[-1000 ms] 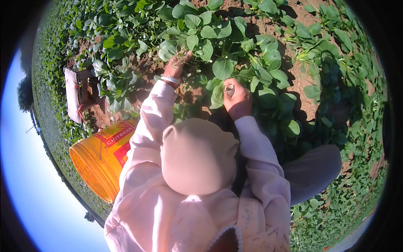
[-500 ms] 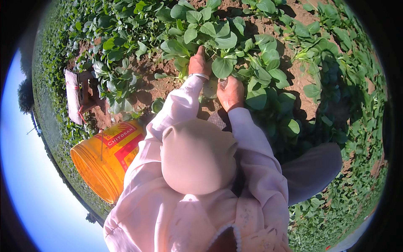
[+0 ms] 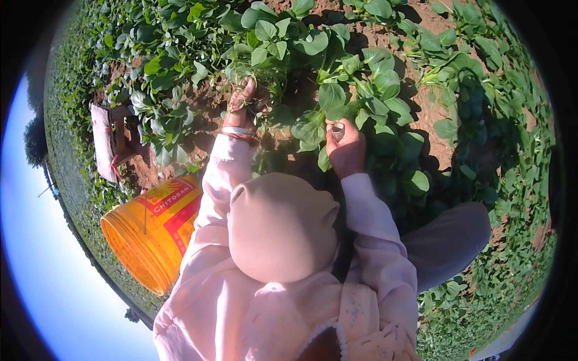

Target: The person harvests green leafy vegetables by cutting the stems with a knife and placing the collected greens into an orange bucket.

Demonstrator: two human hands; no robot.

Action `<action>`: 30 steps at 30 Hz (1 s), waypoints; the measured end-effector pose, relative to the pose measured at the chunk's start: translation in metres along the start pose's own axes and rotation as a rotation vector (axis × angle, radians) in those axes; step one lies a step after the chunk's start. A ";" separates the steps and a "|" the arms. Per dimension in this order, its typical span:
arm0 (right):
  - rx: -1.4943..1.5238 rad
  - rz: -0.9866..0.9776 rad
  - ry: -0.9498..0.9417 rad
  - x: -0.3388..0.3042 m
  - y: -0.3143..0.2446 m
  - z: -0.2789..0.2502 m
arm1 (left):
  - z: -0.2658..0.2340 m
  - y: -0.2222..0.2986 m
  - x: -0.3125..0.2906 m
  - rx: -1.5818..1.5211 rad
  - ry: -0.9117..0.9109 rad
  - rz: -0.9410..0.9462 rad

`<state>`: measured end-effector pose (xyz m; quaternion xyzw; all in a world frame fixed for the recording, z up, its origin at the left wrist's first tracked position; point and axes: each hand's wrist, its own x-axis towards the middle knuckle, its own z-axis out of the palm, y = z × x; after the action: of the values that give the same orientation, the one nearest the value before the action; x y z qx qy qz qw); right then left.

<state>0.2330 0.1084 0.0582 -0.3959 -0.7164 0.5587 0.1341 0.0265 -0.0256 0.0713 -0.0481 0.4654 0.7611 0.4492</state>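
Note:
My left hand (image 3: pixel 242 101) is closed round a tuft of thin-stemmed weeds (image 3: pixel 265 99) just above the soil, beside broad-leaved greens. Thin stems trail across its fingers. Further right, my right hand (image 3: pixel 346 151) is curled shut, with a small grey, metal-looking piece (image 3: pixel 338 131) at the thumb and forefinger; its exact kind is unclear. Those fingertips are next to a leafy green plant (image 3: pixel 312 129), and whether they touch it I cannot tell. Larger leafy greens (image 3: pixel 382 78) grow just beyond the right hand.
A yellow bucket (image 3: pixel 150 231) lies tipped on its side at my left. Beyond it is a low wooden stool with a pale padded top (image 3: pixel 103 141). Dense rows of greens spread around, with brown soil (image 3: pixel 436 126) between. My grey-clad knee (image 3: pixel 448 243) juts out at right.
My left hand has shifted left from the plant's base and now has weeds in it. My right hand has drawn slightly right and nearer to me. Leaves between them have moved.

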 end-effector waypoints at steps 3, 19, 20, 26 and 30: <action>-0.040 -0.026 -0.006 0.002 -0.010 0.000 | 0.002 0.002 -0.022 0.139 0.038 0.022; -0.178 -0.050 0.034 0.014 -0.028 0.010 | 0.077 -0.036 0.073 1.470 0.167 0.577; -0.145 -0.036 0.047 0.012 -0.026 0.010 | 0.071 -0.028 0.074 1.377 0.283 0.486; -0.099 -0.059 0.092 0.026 -0.031 0.015 | 0.018 -0.016 0.060 0.276 0.597 0.379; -0.286 -0.022 -0.019 0.052 -0.036 0.011 | 0.010 -0.016 0.057 0.230 0.460 0.360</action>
<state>0.1774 0.1360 0.0746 -0.3976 -0.7942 0.4532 0.0759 0.0077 0.0209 0.0378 -0.0846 0.6387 0.7401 0.1926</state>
